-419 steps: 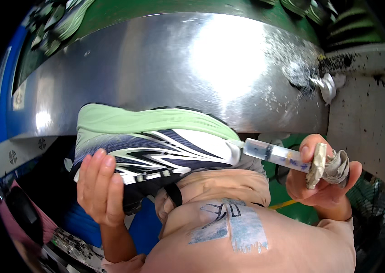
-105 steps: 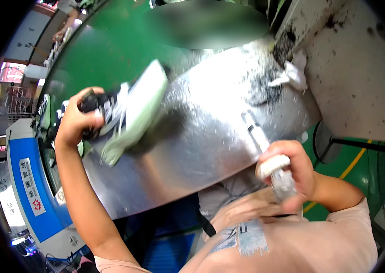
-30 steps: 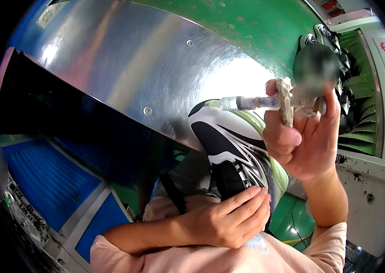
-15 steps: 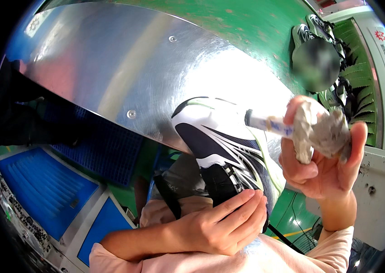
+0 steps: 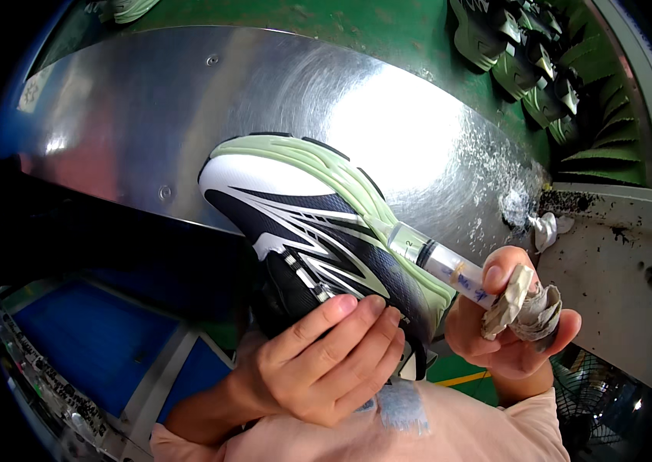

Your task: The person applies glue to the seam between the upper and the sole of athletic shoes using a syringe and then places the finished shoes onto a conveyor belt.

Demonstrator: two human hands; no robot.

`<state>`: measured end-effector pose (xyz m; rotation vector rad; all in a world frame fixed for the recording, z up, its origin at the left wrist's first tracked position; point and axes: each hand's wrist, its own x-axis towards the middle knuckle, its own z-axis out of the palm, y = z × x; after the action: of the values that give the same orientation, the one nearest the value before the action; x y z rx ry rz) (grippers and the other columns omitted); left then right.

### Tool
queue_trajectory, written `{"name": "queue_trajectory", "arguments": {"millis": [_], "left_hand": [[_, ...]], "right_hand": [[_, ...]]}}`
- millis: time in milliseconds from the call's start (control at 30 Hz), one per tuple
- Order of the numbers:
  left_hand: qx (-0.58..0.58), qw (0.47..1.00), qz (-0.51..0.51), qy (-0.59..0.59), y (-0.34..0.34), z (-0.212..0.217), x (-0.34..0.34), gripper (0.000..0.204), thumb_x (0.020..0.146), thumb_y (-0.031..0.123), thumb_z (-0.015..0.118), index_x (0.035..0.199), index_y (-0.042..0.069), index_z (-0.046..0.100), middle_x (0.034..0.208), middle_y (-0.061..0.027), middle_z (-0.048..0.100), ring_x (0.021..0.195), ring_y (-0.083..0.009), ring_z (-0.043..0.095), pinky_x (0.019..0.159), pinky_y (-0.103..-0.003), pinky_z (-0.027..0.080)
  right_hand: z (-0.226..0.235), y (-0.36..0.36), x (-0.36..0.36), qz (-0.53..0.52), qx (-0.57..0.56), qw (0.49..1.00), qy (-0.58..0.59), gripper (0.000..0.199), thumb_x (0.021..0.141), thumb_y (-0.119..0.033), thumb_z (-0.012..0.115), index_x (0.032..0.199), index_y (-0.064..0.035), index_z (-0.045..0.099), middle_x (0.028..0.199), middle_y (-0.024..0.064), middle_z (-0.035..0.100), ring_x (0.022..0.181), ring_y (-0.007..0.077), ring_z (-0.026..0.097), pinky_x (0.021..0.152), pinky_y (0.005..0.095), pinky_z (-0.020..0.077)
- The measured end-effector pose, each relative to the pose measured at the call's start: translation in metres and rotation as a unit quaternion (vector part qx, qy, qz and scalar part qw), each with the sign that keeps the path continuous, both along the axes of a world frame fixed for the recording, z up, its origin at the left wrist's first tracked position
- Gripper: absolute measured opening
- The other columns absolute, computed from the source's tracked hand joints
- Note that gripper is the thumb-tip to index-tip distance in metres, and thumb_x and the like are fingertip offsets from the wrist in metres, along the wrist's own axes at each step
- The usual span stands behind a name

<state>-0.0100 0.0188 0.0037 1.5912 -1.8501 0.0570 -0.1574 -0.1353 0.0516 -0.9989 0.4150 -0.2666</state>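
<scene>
My left hand point(image 5: 333, 358) is closed on the heel end of a running shoe point(image 5: 287, 204), with its fingers across the collar. The shoe has a white toe, dark side panels with white stripes and a pale green midsole. It is tilted, so its side and midsole edge face up. In my right hand point(image 5: 511, 331) is a clear plastic syringe point(image 5: 449, 269). Dirty, pale wrapping point(image 5: 522, 308) covers its plunger end, between my thumb and fingers. The syringe's narrow tip is at the midsole's upper edge; whether it touches I cannot tell.
A shiny metal bench top point(image 5: 133, 138) lies beyond the shoe, with whitish residue at its right end. Several similar shoes point(image 5: 514, 65) stand on a green surface at the upper right, beside green flaps point(image 5: 607, 142). A crumpled white scrap point(image 5: 548, 229) sits near the bench's right corner.
The shoe has moved left in view and been tilted, so more of its green midsole shows. The syringe has come down, its tip now at the midsole edge. The camera view has shifted too.
</scene>
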Motion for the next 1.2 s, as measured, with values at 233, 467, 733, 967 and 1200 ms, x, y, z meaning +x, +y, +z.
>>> {"name": "queue_trajectory", "arguments": {"millis": [233, 467, 733, 967, 1200], "left_hand": [[-0.016, 0.999, 0.011, -0.032, -0.001, -0.002, -0.005, 0.013, 0.079, 0.01, 0.064, 0.092, 0.009, 0.067, 0.1, -0.0058, 0.067, 0.101, -0.0239, 0.062, 0.09, -0.039, 0.049], [-0.013, 0.996, 0.009, -0.09, -0.008, 0.003, -0.003, 0.014, 0.08, 0.01, 0.061, 0.093, 0.007, 0.066, 0.099, -0.0076, 0.068, 0.098, -0.0253, 0.063, 0.088, -0.039, 0.052], [0.043, 0.988, -0.018, -0.144, -0.027, 0.024, -0.003, 0.018, 0.08, 0.006, 0.062, 0.098, 0.003, 0.064, 0.103, -0.0146, 0.066, 0.098, -0.0329, 0.063, 0.085, -0.046, 0.054], [0.081, 0.969, -0.074, -0.22, -0.076, 0.045, 0.003, 0.031, 0.076, 0.016, 0.064, 0.102, -0.003, 0.064, 0.102, -0.0176, 0.065, 0.095, -0.0355, 0.063, 0.084, -0.043, 0.053], [0.167, 0.928, -0.2, -0.266, -0.145, 0.064, 0.007, 0.058, 0.072, 0.017, 0.071, 0.126, 0.002, 0.056, 0.089, -0.0148, 0.063, 0.071, -0.0281, 0.06, 0.061, -0.035, 0.047]], "right_hand": [[-0.02, 0.007, -0.032, -0.008, 0.057, 0.996, -0.069, 0.094, 0.075, -0.081, 0.04, 0.117, 0.0027, 0.035, 0.062, 0.0023, 0.045, 0.052, 0.0047, 0.036, 0.047, 0.0182, 0.0297], [-0.035, 0.013, -0.073, -0.04, 0.123, 0.984, -0.125, 0.092, 0.073, -0.077, 0.05, 0.118, 0.0011, 0.037, 0.065, 0.0036, 0.047, 0.051, 0.0044, 0.036, 0.047, 0.0182, 0.0301], [-0.041, 0.012, -0.112, -0.082, 0.143, 0.983, -0.076, 0.095, 0.073, -0.079, 0.047, 0.12, 0.002, 0.035, 0.067, 0.0035, 0.048, 0.052, 0.0046, 0.038, 0.048, 0.019, 0.0323], [-0.053, 0.01, -0.122, -0.123, 0.162, 0.977, -0.07, 0.089, 0.08, -0.074, 0.047, 0.126, 0.0003, 0.035, 0.072, 0.0016, 0.044, 0.058, 0.0048, 0.034, 0.051, 0.0195, 0.0273], [-0.057, 0.018, -0.112, -0.208, 0.173, 0.957, -0.103, 0.091, 0.078, -0.076, 0.049, 0.131, -0.0034, 0.034, 0.076, -0.0003, 0.044, 0.064, 0.0049, 0.034, 0.056, 0.0198, 0.0284]]}}
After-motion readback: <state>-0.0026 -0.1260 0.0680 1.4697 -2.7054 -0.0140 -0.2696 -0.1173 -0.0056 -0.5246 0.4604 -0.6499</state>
